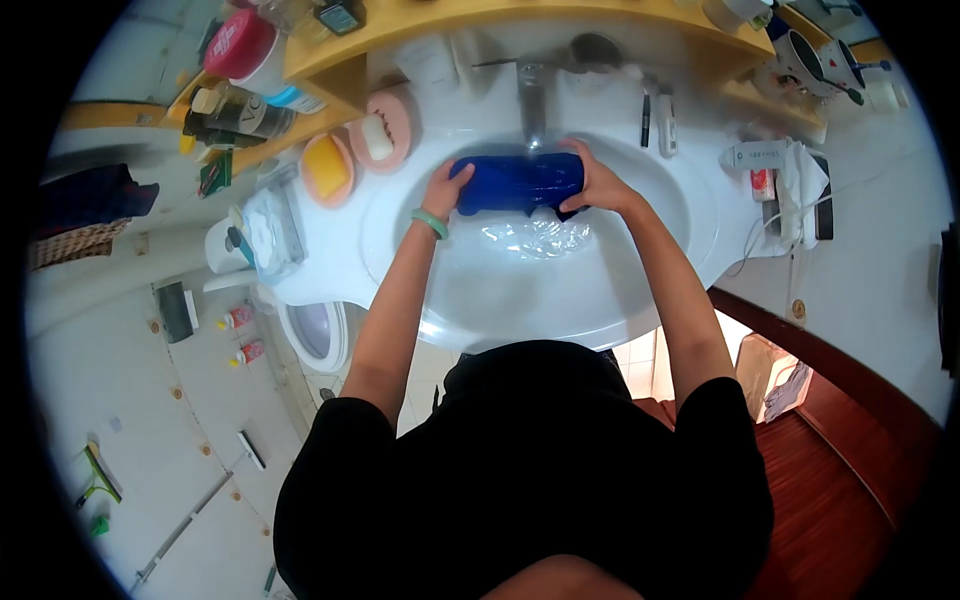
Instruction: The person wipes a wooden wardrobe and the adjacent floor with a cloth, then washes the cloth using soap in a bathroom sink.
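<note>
A long, glossy dark blue cylinder-like object (522, 184) lies sideways over the sink basin (480, 290), just under the faucet (532, 105). I cannot make out its exact kind. My left hand (443, 190), with a green bangle on the wrist, is closed on its left end, thumb on top. Its right end is gripped by my right hand (597, 183), thumb and fingers on opposite sides. Below the object, water ripples and glints in the basin. The far fingers of my left hand are hidden.
Left of the basin are a yellow soap (325, 167) and a white soap (378, 137) in pink dishes. A wooden shelf (470, 30) with toiletries runs above. A marker-like black stick (645, 120), a white tube (667, 125), and a toothpaste box (757, 154) lie right.
</note>
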A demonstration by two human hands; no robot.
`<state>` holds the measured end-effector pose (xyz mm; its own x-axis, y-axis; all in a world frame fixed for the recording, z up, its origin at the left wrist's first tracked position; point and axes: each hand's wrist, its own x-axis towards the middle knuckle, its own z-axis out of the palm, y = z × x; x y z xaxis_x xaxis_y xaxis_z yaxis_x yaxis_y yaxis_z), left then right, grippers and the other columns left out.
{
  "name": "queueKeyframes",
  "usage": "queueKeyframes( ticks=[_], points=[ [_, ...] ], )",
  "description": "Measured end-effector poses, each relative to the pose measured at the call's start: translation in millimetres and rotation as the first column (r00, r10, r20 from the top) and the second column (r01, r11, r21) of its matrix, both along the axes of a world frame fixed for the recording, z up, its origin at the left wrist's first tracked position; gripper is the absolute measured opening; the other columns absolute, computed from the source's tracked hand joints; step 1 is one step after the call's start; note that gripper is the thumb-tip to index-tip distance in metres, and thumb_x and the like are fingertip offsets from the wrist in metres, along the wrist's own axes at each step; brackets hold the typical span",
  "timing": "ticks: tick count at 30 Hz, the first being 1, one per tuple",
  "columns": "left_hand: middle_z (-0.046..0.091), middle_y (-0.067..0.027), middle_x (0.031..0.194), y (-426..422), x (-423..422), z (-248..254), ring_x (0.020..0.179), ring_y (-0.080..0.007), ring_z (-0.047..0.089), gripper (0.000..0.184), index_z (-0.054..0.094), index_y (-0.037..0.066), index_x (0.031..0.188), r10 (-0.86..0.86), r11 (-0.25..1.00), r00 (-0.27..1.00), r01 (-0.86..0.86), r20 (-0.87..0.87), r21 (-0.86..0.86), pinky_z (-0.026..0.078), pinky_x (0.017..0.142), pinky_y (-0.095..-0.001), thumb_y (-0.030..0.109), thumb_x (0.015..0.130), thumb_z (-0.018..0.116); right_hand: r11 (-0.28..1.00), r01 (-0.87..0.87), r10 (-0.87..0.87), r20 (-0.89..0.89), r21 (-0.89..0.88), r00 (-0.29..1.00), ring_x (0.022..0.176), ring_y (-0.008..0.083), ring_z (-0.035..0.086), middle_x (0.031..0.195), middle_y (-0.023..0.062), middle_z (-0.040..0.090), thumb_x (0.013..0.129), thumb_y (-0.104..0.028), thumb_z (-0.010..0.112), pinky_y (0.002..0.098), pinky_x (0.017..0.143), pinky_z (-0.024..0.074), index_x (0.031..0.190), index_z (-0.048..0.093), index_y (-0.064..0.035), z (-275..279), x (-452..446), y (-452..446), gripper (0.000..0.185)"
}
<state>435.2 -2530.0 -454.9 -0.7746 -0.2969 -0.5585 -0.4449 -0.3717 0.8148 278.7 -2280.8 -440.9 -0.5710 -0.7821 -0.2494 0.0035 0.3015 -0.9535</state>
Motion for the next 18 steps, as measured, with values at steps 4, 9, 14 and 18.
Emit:
queueKeyframes(
  ticks=[4, 9, 14, 18],
  points=[
    [0.058, -0.0102, 0.102, 5.0, 1.6, 3.0, 0.091, -0.0217, 0.056, 0.056, 0.051, 0.003, 0.112, -0.237, 0.875, 0.965, 0.16, -0.116, -0.457, 0.046, 0.084, -0.0309, 0.015, 0.065, 0.078, 0.914, -0.235, 0.342, -0.317, 0.331, 0.884, 0.105, 0.0371, 0.048, 0.11, 0.0169, 0.044, 0.049, 0.004, 0.078, 0.0363, 0.095, 0.0417, 0.129, 0.038, -0.0261, -2.9, 3.3, -3.0, 0.095],
    [0.052, -0.0164, 0.101, 9.7, -2.5, 33.3, 0.098, -0.0341, 0.05, 0.044, 0.061, 0.01, 0.101, -0.47, 0.267, 0.766, 0.596, 0.438, -0.757, 0.043, 0.089, -0.0391, 0.009, 0.059, 0.076, 0.925, -0.069, 0.275, -0.532, 0.375, 0.801, 0.089, 0.0295, 0.056, 0.109, 0.0168, 0.049, 0.064, -0.012, 0.073, 0.0326, 0.084, 0.0458, 0.098, 0.062, -0.0115, -30.9, 0.2, -11.8, 0.036],
    [0.059, -0.0143, 0.096, -15.5, -5.8, -6.3, 0.084, -0.0294, 0.056, 0.023, 0.065, 0.001, 0.081, -0.463, 0.591, 0.853, 0.499, 0.239, -0.634, 0.045, 0.081, -0.031, 0.024, 0.077, 0.064, 0.994, 0.064, -0.091, 0.362, 0.085, 0.928, 0.081, 0.0193, 0.058, 0.097, 0.0088, 0.057, 0.072, -0.016, 0.064, 0.0283, 0.071, 0.047, 0.098, 0.058, -0.0088, -48.5, -2.9, -20.4, 0.028],
    [0.06, -0.0078, 0.101, 16.2, -10.9, 1.3, 0.089, -0.0261, 0.056, 0.042, 0.059, 0.005, 0.106, 0.077, 0.907, 0.977, -0.151, 0.198, 0.394, 0.042, 0.086, -0.0494, 0.038, 0.081, 0.058, 0.865, 0.502, -0.335, 0.757, 0.011, 0.562, 0.079, 0.0171, 0.058, 0.096, 0.0066, 0.057, 0.072, -0.005, 0.058, 0.0276, 0.065, 0.0487, 0.111, 0.052, -0.0098, -18.9, 25.2, -35.3, 0.04]
  ],
)
